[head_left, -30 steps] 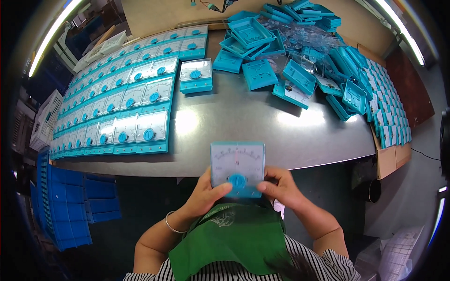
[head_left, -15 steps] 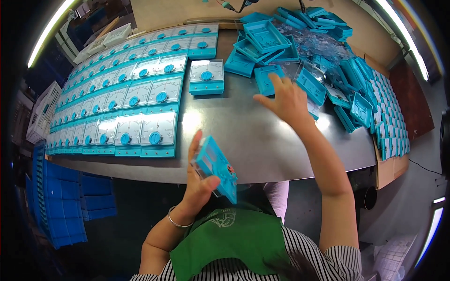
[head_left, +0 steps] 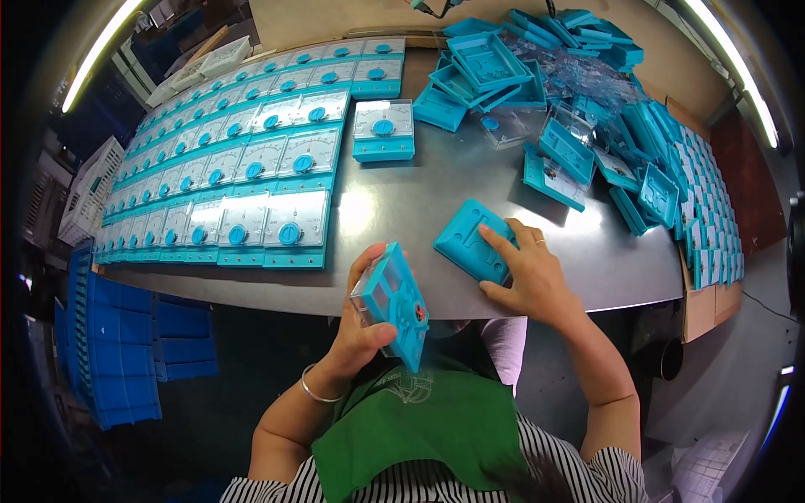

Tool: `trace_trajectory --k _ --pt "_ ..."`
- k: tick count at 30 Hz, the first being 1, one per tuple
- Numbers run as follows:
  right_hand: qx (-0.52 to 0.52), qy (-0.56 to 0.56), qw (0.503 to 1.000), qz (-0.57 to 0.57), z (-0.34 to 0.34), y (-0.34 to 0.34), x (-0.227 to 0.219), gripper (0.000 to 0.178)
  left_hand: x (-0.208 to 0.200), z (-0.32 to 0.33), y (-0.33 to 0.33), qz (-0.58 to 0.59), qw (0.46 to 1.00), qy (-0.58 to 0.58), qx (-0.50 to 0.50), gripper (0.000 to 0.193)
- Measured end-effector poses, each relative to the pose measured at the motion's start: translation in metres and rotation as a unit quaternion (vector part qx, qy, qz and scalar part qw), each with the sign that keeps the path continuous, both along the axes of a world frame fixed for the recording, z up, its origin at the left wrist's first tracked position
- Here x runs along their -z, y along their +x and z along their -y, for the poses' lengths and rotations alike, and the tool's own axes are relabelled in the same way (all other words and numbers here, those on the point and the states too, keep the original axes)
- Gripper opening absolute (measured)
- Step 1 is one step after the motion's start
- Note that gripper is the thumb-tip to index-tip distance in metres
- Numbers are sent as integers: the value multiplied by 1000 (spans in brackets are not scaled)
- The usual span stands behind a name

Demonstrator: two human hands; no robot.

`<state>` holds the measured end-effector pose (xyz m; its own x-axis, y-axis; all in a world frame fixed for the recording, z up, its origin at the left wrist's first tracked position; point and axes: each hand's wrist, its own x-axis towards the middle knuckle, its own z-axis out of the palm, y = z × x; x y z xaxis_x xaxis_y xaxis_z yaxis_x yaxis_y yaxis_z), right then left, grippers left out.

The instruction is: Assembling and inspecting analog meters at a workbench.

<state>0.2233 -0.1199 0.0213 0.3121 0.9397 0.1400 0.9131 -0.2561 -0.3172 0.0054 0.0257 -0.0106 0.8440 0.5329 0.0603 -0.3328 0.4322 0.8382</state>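
Note:
My left hand [head_left: 356, 335] grips a teal panel meter [head_left: 402, 306] on edge, its clear front to the left and its open back to the right. A small red part shows in that back. To the right, at the near side of the metal table, my right hand [head_left: 537, 281] is closed on a teal plastic back cover [head_left: 470, 243], thumb at the near edge and fingers over the top. The cover lies tilted low over the table; whether it touches the surface I cannot tell. A finished-looking meter [head_left: 383, 132] with a round blue knob stands alone beyond my left hand.
Rows of similar meters [head_left: 289, 222] fill the table's left side. At the back right lies a heap of teal covers [head_left: 486, 63] and clear plastic pieces [head_left: 579, 75]. Stacked teal-and-white parts [head_left: 708, 210] stand at the far right. Blue crates [head_left: 117, 352] are below left.
My right hand has come back from the heap toward me, bringing the teal back cover. My left hand still holds the meter, turned slightly. The view has shifted a little.

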Motion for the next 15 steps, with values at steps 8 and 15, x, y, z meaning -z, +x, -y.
trace_trajectory --k 8,15 --pt "-152 148 918 -334 32 -57 1 88 -8 23 21 47 992 115 -8 101" --pt "-154 173 908 -348 31 -68 8 89 -5 27 17 25 994 106 13 99"
